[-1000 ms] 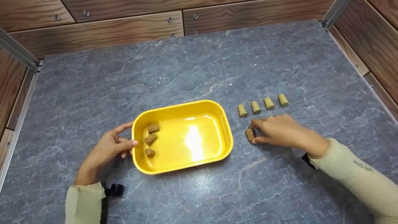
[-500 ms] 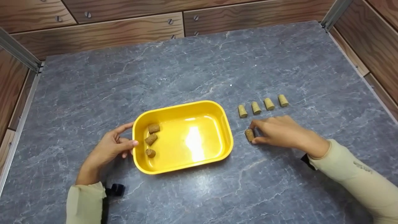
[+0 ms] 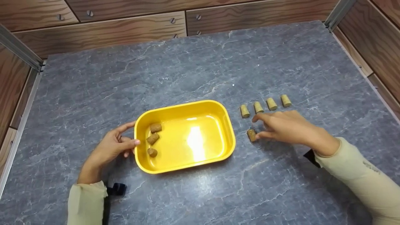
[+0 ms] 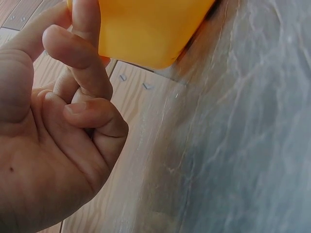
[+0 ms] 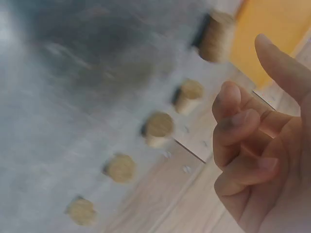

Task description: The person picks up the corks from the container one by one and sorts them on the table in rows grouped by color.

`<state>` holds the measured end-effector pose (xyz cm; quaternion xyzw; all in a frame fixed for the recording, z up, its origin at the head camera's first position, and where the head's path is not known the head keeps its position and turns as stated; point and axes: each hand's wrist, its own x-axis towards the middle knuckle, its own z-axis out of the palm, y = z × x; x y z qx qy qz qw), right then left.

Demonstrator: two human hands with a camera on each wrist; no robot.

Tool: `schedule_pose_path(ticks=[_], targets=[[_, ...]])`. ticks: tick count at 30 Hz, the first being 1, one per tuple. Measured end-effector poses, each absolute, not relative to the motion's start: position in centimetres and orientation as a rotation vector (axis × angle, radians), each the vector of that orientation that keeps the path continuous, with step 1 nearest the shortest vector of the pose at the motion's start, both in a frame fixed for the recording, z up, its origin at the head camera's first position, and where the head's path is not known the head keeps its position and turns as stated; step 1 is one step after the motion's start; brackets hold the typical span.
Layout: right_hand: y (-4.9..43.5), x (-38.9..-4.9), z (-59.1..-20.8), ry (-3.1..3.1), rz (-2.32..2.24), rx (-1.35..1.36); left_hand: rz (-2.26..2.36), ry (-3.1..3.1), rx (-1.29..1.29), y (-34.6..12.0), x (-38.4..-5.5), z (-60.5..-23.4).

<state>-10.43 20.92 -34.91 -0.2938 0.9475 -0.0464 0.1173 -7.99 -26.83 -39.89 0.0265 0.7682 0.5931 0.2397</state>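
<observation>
My left hand pinches the left end wall of a yellow plastic tray between thumb and fingers; its other fingers curl loosely in the left wrist view. Three brown corks, among them a middle one, lie inside at the tray's left end. Right of the tray, a brown cork stopper lies on the table. Around it, my right hand has thumb and index finger spread apart, the thumb tip close by or touching; nothing is gripped. In the right wrist view that cork shows beyond the fingertips.
Several paler tapered corks form a slanting row behind the right hand, from a near-left one to a far-right one. Wood-patterned panels border the grey marbled table at the back and sides.
My right thumb and index finger have parted from the brown cork, which stays on the table. That hand has shifted slightly right. The left hand keeps its hold on the tray.
</observation>
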Motion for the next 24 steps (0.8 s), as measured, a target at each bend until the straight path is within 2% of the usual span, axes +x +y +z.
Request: schedule_pose_path(ticks=[11, 24], targets=[[19.4, -10.8, -30.6, 2.859, -0.298, -0.994, 1.624, 2.108, 0.067, -26.9, -8.1, -39.9], [16.8, -11.7, -28.8, 2.812, -0.672, -1.103, 1.631, 2.104, 0.075, -27.0, -8.0, -39.9]])
